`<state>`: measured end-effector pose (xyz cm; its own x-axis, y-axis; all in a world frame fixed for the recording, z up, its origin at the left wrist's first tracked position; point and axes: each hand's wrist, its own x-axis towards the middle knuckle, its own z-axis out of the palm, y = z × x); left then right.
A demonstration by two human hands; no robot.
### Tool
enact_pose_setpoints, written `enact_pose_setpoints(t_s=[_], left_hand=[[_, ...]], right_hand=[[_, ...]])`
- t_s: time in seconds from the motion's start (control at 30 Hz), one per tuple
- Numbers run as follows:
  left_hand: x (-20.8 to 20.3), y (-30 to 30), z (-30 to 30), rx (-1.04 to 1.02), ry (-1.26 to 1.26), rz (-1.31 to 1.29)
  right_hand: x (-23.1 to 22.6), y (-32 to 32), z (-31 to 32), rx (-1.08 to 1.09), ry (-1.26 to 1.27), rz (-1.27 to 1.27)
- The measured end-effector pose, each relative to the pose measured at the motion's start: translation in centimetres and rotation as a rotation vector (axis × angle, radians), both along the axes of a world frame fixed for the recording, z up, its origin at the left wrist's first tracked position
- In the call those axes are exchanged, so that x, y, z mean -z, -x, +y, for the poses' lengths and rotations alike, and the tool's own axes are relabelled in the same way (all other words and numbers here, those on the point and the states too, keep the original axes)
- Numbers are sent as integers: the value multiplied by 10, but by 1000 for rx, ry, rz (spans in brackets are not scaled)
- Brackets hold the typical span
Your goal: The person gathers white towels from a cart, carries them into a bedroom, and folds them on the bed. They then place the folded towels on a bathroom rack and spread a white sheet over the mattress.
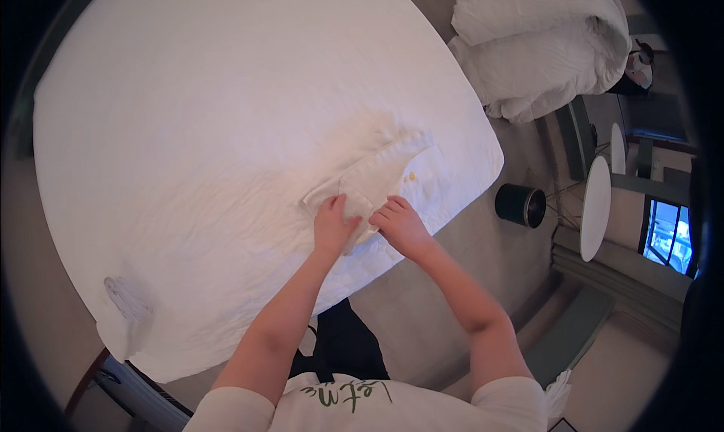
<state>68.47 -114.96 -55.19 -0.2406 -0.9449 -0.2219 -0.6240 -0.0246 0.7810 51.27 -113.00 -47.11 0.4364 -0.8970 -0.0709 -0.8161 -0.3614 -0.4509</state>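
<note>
While both bare hands work at its near end, a soft white cloth with a folded flap and a visible hem (385,164) lies near the front right edge of a broad bed covered in smooth white fabric (188,78). At the flap, the left hand (332,225) has its thumb and forefinger apart with cloth showing between them; I cannot tell whether the other fingers grip it from beneath. Just beside it, the right hand (405,227) has its fingertips drawn together, apparently pinching the cloth's near right edge. To handle this well, I would steady the flap lightly with the left hand and work the edge with the right, pulling evenly along the hem rather than tugging at a single corner, since fabric this limp would probably bunch or twist. A flat, gentle touch should also avoid dragging the bed cover, which is already rippled nearby. As for looks, the cloth is pale and matt, close in colour to the bed, so its outline shows mostly through shadowed creases and the raised hem running away towards the upper right. It lies slanted and somewhat rumpled rather than neatly squared. Near its right side sit small yellow-brown spots (410,177), though whether they mark the cloth or the bed cover is unclear.
</note>
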Motion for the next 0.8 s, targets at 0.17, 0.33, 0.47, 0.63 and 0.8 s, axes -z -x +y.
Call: enact_pose_setpoints(t_s=[0.17,0.33,0.47,0.63,0.8], left_hand=[[-9,16,5,266,347,-460],[-21,0,-29,64,-144,17],[-92,-23,-44,-77,-399,789],[-235,-69,-61,-19,-410,803],[-351,-127,-58,89,174,563]], right_hand=[[-13,11,21,64,-46,-161],[-45,10,11,34,-156,-99],[-100,-12,-31,22,95,-221],[-207,-52,-74,-118,127,-440],[-296,-100,-93,-376,114,-637]])
